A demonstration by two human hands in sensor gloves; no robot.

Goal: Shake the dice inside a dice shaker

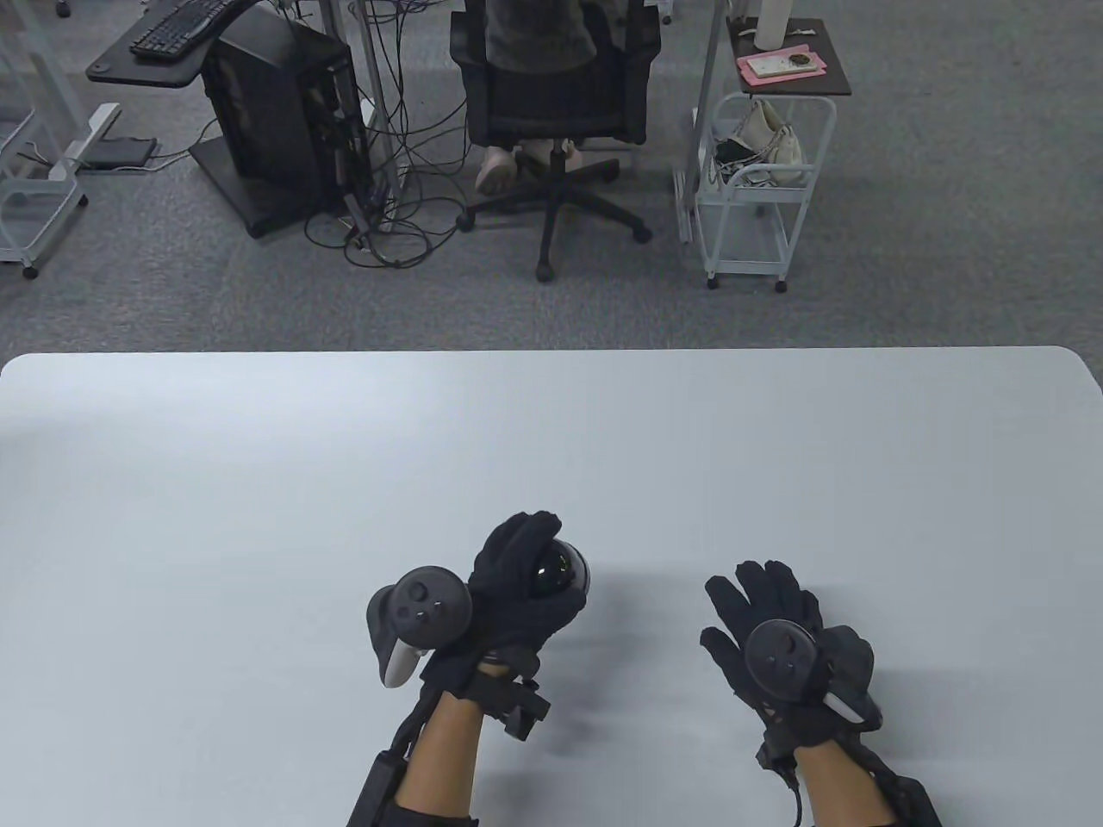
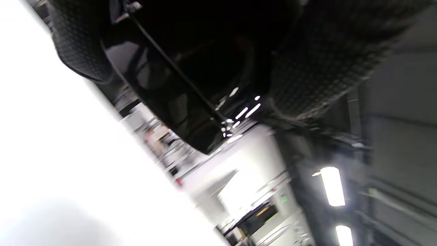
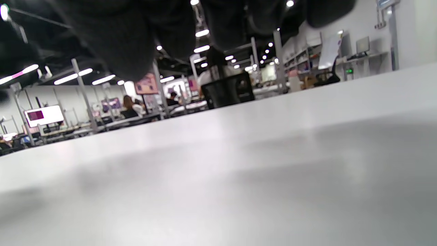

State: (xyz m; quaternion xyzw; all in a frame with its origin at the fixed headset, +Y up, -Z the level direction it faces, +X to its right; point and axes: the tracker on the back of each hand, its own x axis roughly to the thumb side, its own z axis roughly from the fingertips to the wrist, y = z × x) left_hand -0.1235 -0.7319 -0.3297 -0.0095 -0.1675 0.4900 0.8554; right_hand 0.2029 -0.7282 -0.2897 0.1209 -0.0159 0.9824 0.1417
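Observation:
My left hand (image 1: 526,577) grips a dark, glossy, rounded dice shaker (image 1: 564,575) and holds it above the white table (image 1: 551,448). In the left wrist view the shaker (image 2: 177,92) fills the top of the frame, blurred, with gloved fingers (image 2: 324,61) wrapped around it. No dice show; the shaker's inside is hidden. My right hand (image 1: 767,620) lies flat, palm down, fingers spread, empty, to the right of the shaker. Its fingers (image 3: 126,41) hang over the table in the right wrist view.
Past the table's far edge stand an office chair (image 1: 551,95) with a seated person, a computer tower (image 1: 284,121) with loose cables, and a white wire cart (image 1: 758,189).

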